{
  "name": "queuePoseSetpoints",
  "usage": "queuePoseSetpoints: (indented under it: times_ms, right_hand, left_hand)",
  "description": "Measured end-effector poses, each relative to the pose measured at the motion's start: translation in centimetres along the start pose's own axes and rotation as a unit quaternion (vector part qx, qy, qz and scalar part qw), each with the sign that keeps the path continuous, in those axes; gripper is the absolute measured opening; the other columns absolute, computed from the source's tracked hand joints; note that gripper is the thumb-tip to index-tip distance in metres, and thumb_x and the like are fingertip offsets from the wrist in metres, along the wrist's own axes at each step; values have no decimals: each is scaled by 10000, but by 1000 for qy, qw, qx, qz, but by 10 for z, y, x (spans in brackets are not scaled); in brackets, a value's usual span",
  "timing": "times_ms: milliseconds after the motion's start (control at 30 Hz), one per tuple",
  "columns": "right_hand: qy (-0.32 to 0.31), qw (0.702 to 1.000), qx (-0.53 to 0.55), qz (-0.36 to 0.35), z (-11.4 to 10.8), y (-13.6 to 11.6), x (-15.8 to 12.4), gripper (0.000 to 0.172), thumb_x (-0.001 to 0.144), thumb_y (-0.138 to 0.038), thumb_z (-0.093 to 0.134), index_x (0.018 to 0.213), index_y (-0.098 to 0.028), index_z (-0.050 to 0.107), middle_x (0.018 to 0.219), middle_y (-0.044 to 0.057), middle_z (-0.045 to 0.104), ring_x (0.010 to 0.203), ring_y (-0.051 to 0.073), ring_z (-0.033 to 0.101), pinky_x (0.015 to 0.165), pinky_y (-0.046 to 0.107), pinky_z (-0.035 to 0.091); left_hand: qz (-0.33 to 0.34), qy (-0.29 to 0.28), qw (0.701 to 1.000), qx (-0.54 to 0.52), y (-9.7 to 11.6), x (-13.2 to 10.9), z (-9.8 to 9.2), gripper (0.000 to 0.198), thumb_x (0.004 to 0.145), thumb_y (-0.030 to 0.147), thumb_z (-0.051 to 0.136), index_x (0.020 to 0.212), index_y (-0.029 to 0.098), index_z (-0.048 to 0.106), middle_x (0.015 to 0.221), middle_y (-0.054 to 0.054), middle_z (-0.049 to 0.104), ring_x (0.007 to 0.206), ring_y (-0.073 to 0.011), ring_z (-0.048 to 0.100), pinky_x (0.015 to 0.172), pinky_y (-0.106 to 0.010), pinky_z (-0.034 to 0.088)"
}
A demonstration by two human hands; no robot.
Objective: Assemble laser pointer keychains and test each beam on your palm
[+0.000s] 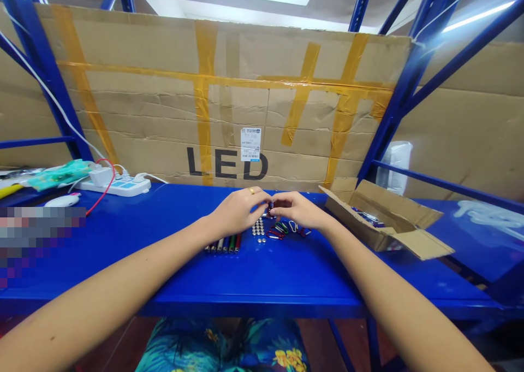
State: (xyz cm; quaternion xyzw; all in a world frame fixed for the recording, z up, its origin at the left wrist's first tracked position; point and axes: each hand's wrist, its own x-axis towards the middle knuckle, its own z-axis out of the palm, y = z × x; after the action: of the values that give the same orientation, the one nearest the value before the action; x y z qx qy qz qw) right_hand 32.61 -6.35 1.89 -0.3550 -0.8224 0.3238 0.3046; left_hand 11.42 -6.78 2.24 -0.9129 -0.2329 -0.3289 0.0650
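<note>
My left hand (239, 211) and my right hand (298, 209) meet over the middle of the blue table. Their fingertips are closed around a small dark cylinder (271, 208), partly hidden by the fingers. Just below my left hand lies a row of slim metal tubes (225, 244) in silver, dark, green and red, their far ends covered by the hand. Small round silver discs (258, 229), like button cells, stand in rows between the hands. Near my right hand lie several coloured carabiners (279, 229), red, green, silver and dark.
An open cardboard box (368, 227) with shiny metal pieces inside stands at the right. A white power strip (118, 185) with cables sits at the back left, beside a teal plastic bag (61, 174). A large cardboard sheet (164, 110) walls off the back between blue posts.
</note>
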Motion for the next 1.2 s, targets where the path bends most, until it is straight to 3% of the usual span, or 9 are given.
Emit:
queuePoseSetpoints:
  times_ms: [100,267,367,600,767,900,1200]
  right_hand:
    - [17,998,-52,-10,-4,4,0,130,795,-241,618,879,-155,667,851,36,662,799,164,583,763,322,462]
    - [28,997,-74,-5,-9,5,0,155,777,-197,612,905,-154,688,924,60,685,855,177,598,818,340,469]
    - [26,996,-82,-13,-10,6,0,165,772,-184,614,908,-149,700,935,66,686,864,180,604,828,340,470]
    - [10,995,-99,-28,-10,6,-1,171,778,-186,624,909,-160,730,939,67,686,879,190,619,831,332,470]
    - [12,995,-95,-24,-9,4,-1,166,777,-173,622,902,-167,730,931,57,689,865,183,624,815,313,475]
    - [12,995,-99,-21,-8,5,-1,162,771,-171,632,900,-167,729,919,55,687,870,188,624,824,324,477]
    - [9,995,-96,-18,-7,6,0,146,768,-199,644,888,-169,721,907,57,687,871,199,621,829,343,472]
  left_hand:
    - [-6,-48,998,31,-1,0,-2,208,916,208,456,971,151,648,916,-71,673,860,-178,609,769,-309,454]
    - [86,-229,968,49,4,-3,-5,161,874,190,517,841,186,675,818,-46,683,835,-190,586,790,-327,400]
    - [91,-276,956,26,9,-4,-6,147,848,160,544,830,194,685,790,-36,694,825,-192,580,820,-343,379]
    - [32,-307,950,-41,9,-6,-3,138,844,160,547,863,187,681,842,-40,695,829,-186,593,762,-300,407]
    - [-29,-321,947,-14,12,-7,-3,142,868,246,539,892,180,663,854,-62,672,801,-198,598,657,-277,401]
    - [-55,-326,944,-4,16,-8,-2,150,852,167,519,839,172,668,797,-60,664,716,-179,593,604,-261,379]
    - [-61,-312,948,0,13,-9,3,163,820,129,528,843,174,684,794,-61,668,714,-180,600,612,-256,392]
